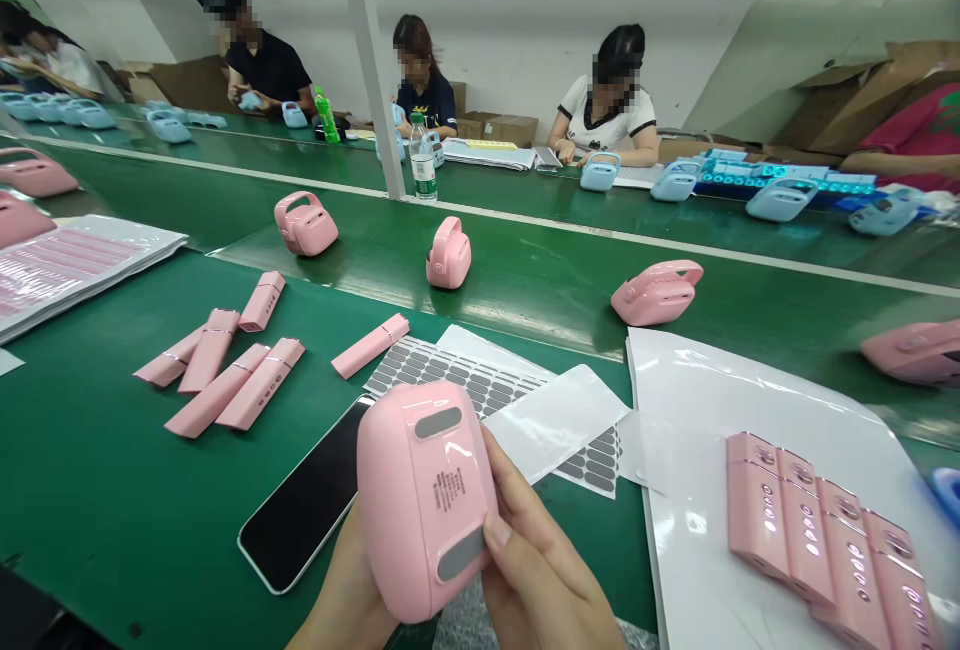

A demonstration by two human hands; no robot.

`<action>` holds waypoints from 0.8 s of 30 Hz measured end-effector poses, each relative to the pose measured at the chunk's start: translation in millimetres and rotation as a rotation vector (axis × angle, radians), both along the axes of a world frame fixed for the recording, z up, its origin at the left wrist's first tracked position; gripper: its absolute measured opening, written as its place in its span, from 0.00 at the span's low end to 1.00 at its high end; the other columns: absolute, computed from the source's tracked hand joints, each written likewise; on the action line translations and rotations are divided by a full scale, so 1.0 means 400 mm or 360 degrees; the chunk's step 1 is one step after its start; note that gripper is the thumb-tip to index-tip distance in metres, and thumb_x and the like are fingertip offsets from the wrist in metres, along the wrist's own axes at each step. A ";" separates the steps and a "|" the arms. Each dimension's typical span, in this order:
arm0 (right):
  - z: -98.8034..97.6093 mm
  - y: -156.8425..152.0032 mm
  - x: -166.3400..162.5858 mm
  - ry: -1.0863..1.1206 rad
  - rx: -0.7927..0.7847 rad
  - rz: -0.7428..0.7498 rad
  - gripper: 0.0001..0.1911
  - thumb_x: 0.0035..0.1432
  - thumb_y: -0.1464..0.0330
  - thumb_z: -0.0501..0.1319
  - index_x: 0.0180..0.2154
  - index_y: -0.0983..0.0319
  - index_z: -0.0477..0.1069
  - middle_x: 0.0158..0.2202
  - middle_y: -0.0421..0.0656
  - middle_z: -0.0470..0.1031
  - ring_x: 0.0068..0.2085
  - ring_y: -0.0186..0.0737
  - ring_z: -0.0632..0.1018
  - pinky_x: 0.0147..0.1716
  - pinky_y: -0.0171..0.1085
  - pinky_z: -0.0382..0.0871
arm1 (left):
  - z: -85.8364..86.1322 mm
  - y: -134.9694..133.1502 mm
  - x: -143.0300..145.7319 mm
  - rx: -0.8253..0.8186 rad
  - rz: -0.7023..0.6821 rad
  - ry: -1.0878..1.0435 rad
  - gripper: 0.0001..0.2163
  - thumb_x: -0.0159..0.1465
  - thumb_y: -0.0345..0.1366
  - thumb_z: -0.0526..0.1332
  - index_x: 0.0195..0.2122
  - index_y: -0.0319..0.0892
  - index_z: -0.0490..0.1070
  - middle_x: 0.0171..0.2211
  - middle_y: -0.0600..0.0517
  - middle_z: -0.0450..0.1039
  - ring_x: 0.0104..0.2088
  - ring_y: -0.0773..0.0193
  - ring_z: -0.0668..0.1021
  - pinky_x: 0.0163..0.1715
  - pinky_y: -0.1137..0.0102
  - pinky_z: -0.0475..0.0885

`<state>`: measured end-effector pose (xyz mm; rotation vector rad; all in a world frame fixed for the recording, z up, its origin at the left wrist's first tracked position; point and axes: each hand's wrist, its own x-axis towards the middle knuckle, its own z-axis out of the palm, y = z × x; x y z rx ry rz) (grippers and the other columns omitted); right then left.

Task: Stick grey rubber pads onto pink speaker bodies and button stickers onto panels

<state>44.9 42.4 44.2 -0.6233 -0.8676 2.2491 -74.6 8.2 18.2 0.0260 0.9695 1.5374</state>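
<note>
Green workbench [112,490], pink device [424,495] underside up, long axis near-far, clasped by left hand [349,600], right hand [540,560].

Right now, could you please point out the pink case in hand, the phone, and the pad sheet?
pink case [420,490], head view, middle of its underside.
phone [304,515], head view, centre of the dark screen.
pad sheet [457,375], head view, grey pads near its middle.
</note>
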 end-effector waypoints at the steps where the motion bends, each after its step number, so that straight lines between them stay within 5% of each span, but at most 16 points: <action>1: -0.003 0.004 0.001 0.0008 0.0018 0.0036 0.31 0.53 0.58 0.63 0.58 0.50 0.58 0.62 0.36 0.58 0.63 0.44 0.55 0.60 0.43 0.49 | -0.002 0.000 -0.001 -0.0003 0.0003 0.0017 0.13 0.52 0.40 0.64 0.39 0.46 0.74 0.22 0.49 0.71 0.32 0.49 0.75 0.33 0.58 0.70; 8: -0.013 -0.006 0.007 -0.0236 0.0321 -0.0019 0.41 0.50 0.57 0.65 0.62 0.52 0.50 0.65 0.38 0.50 0.63 0.48 0.53 0.60 0.45 0.49 | -0.001 -0.015 0.024 -0.0041 0.0084 0.0058 0.21 0.47 0.34 0.67 0.45 0.47 0.73 0.35 0.49 0.77 0.45 0.45 0.73 0.42 0.58 0.70; 19: 0.021 0.019 0.007 -0.0020 0.0041 -0.0047 0.31 0.53 0.63 0.65 0.58 0.52 0.60 0.61 0.35 0.59 0.63 0.38 0.56 0.59 0.36 0.53 | 0.055 0.000 0.039 -0.0119 0.0096 0.0177 0.25 0.50 0.30 0.64 0.52 0.45 0.68 0.39 0.47 0.77 0.43 0.49 0.75 0.40 0.60 0.73; 24: 0.007 0.030 0.011 -0.0066 -0.0045 0.0017 0.32 0.55 0.61 0.64 0.59 0.52 0.57 0.58 0.38 0.65 0.60 0.41 0.61 0.61 0.41 0.48 | 0.055 0.001 0.036 -0.0128 0.0129 0.0185 0.24 0.50 0.27 0.63 0.51 0.43 0.69 0.30 0.49 0.78 0.40 0.51 0.77 0.34 0.65 0.74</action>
